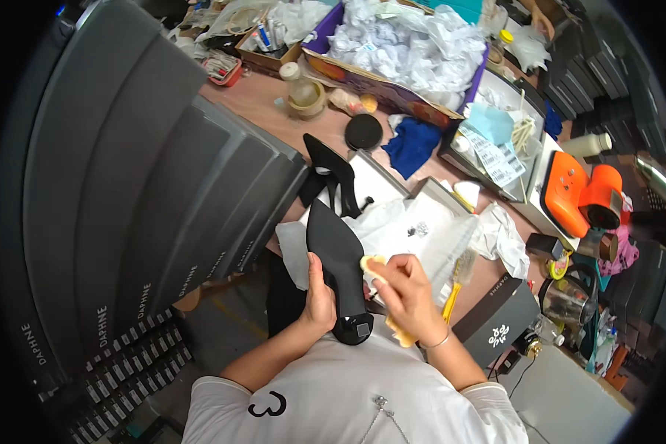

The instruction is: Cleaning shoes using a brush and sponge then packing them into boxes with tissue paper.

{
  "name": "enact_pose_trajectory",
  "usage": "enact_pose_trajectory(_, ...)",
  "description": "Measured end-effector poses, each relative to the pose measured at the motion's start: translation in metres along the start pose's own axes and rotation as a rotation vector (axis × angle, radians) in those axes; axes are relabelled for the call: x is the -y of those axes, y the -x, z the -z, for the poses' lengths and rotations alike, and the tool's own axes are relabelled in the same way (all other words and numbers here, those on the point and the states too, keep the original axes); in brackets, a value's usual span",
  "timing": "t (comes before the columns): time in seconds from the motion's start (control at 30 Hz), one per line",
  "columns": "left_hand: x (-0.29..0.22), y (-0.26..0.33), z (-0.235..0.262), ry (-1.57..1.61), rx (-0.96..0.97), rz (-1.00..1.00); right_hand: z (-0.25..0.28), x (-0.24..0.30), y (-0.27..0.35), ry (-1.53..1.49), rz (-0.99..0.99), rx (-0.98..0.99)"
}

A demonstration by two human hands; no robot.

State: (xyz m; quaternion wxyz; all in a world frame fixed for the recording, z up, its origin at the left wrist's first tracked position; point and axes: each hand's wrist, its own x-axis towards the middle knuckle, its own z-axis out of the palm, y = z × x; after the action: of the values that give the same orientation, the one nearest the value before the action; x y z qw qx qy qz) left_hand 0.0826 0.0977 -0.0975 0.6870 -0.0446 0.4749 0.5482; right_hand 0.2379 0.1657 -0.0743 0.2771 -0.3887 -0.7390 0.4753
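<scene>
Left hand wraps the shoe at its left side, thumb up along the sole, gripping it. Shoe is black, sole up, held over the near bench edge just in front of the person's chest. Long axis runs near to far: pointed toe points away toward the bench middle, square heel tip toward the person. Right hand is closed on a yellow cloth, pressing it against the shoe's right side near the heel. Second black shoe lies further in on the bench, toe also away. White paper spreads under the shoes. Dark grey boxes stack in a tall slanted row at the left edge, small white print on their ends. Purple-sided box full of crumpled white paper sits at the far edge. Black box with white mark sits at the near right corner. Orange tool at the right edge. White labels with dark print lie in a tray, right of middle. Blue rag beside a round black lid.
</scene>
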Motion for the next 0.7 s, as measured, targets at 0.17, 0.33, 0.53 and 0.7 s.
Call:
enact_pose_trajectory(0.17, 0.019, 0.018, -0.015, -0.151, 0.039, -0.053, -0.019, 0.006, 0.026, 0.140, 0.166, -0.158)
enact_pose_trajectory(0.33, 0.031, 0.030, -0.025, -0.279, -0.044, -0.126, -0.011, 0.000, 0.042, 0.138, 0.285, -0.173)
enact_pose_trajectory(0.53, 0.034, 0.040, -0.030, -0.328, -0.089, -0.245, -0.015, 0.012, 0.058, 0.143, 0.332, -0.147)
enact_pose_trajectory(0.7, 0.034, 0.043, -0.028, -0.275, 0.004, -0.173, -0.004, 0.008, 0.022, 0.141, 0.178, -0.188)
